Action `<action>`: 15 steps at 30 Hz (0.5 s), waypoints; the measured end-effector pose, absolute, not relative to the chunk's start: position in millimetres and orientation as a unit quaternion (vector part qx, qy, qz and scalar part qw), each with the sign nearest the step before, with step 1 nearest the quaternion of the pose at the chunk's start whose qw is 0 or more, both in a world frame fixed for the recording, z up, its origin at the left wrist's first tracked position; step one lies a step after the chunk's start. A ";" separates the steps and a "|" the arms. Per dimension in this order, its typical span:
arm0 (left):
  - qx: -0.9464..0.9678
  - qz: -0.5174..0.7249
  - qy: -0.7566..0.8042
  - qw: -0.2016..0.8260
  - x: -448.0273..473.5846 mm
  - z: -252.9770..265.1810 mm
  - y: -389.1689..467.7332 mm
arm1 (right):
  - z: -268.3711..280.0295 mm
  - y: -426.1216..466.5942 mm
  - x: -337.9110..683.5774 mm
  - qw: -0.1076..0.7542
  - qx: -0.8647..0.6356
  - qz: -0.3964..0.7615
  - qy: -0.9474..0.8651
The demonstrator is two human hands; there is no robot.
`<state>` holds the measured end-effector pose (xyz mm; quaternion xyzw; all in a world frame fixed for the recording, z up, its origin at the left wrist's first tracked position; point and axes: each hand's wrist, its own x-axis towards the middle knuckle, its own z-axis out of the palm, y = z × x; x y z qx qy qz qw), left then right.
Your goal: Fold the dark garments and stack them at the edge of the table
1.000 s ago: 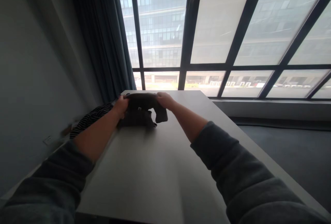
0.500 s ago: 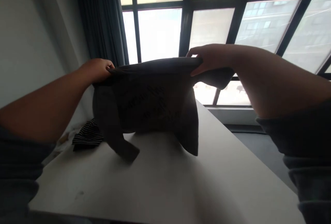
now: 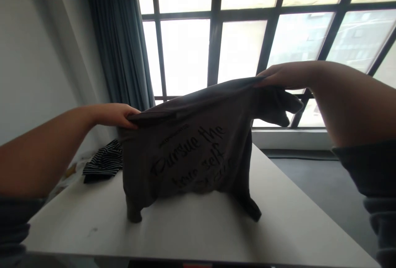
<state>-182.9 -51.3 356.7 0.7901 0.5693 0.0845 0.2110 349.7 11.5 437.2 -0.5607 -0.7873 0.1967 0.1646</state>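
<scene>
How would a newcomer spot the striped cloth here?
Start at the white table below the window. Its far left corner holds the striped cloth, crumpled behind the left hand. Unlike the lifted dark shirt, it has thin black-and-white stripes.

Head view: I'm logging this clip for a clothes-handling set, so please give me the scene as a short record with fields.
Held item: dark T-shirt with cursive print, partly readable as "Pursue the"
Left hand: grips one top edge of the shirt
Right hand: grips the other top edge, higher than the left
Shirt state: spread between the hands, bottom edge resting on the white table
Nearby: striped garment on the table's left side
Background: large window, blue curtain
</scene>
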 end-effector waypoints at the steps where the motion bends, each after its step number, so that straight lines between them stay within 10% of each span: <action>1: 0.788 0.089 0.573 0.208 -185.6 350.8 -49.9 | 434.2 10.7 353.3 0.164 -0.565 0.223 -0.777; 7: 0.705 0.269 0.595 0.277 -193.1 310.4 -57.9 | 400.3 10.4 366.0 0.129 -0.486 0.372 -0.780; 15: 0.770 0.074 0.593 0.222 -201.1 306.0 -86.3 | 346.2 -13.9 375.2 0.161 -0.511 0.338 -0.774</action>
